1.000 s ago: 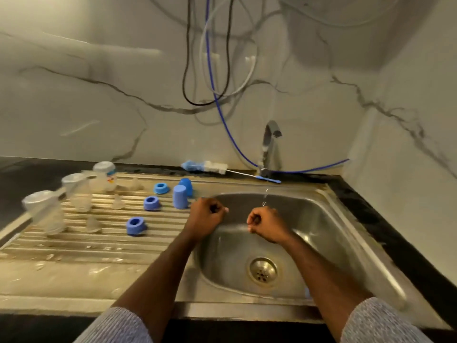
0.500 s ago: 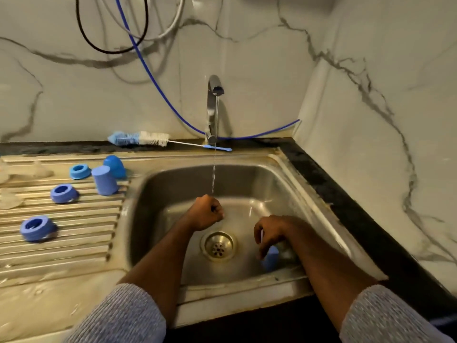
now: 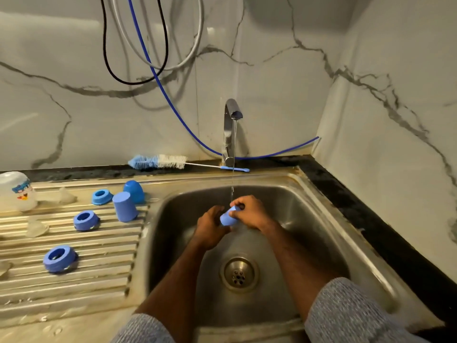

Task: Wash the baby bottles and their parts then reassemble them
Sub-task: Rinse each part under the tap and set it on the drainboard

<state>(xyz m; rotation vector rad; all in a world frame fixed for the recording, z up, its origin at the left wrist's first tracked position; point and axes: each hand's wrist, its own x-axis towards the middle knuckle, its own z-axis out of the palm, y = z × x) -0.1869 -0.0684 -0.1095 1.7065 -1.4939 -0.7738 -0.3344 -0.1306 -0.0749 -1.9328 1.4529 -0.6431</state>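
Observation:
Over the steel sink (image 3: 319,219), my right hand (image 3: 249,212) and my left hand (image 3: 210,227) together hold a blue bottle cap (image 3: 228,218) under the thin stream from the tap (image 3: 231,127). On the ribbed drainboard (image 3: 74,276) to the left stand two more blue caps (image 3: 124,206), (image 3: 134,191), three blue collar rings (image 3: 60,258), (image 3: 86,220), (image 3: 101,196) and clear teats (image 3: 36,227), (image 3: 66,196). An upturned clear bottle (image 3: 14,191) with a printed picture stands at the far left edge.
A blue and white bottle brush (image 3: 160,162) lies on the black counter strip behind the sink. The drain (image 3: 238,274) is open in the basin floor. Hoses and cables (image 3: 158,78) hang on the marble wall. A wall corner closes off the right side.
My right hand picked a blue cap up from the basin floor and raised it under the water. My left hand joined it on the cap. The view swung right and down.

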